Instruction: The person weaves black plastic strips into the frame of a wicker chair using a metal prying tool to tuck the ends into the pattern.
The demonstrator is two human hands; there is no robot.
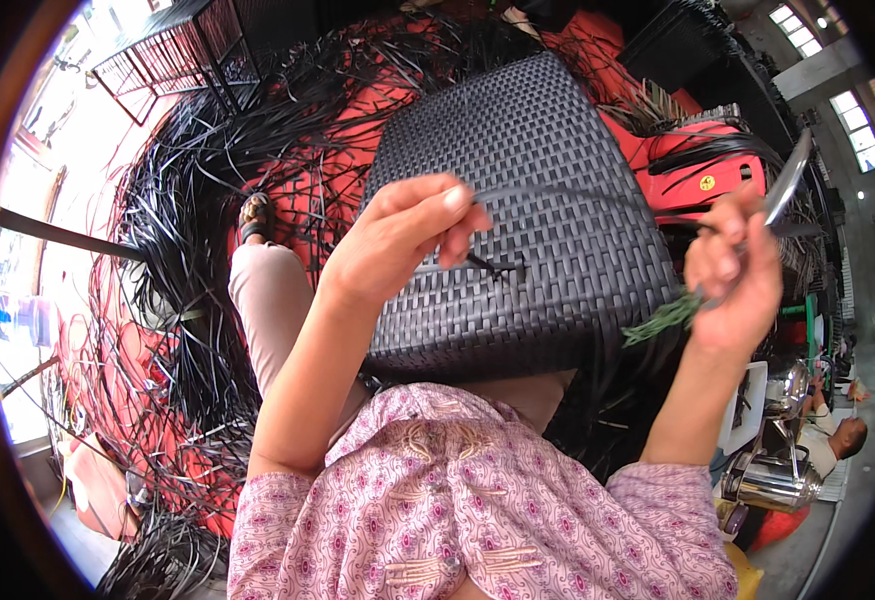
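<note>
A large panel woven from flat black strips (518, 130) lies across my lap. Over its left half, my left hand (408, 230) is closed, thumb and fingers pinching a thin black strip (558, 190). That strip arcs rightward above the weave toward my right hand (736, 275). A metal-bladed tool (790, 180) rises from my right fist, its bright blade pointing up and away; its exact kind is unclear. Green cord (663, 318) hangs out below the same fist. Between the hands, a short dark strip end (498, 268) sticks up from the weave.
Heaps of loose black strips (198, 240) cover red sheeting on the left. A black wire-frame rack (183, 55) stands at the far left. A red plastic seat (708, 170) holds strips at right. Metal pots (773, 478) and another person (843, 440) are at lower right.
</note>
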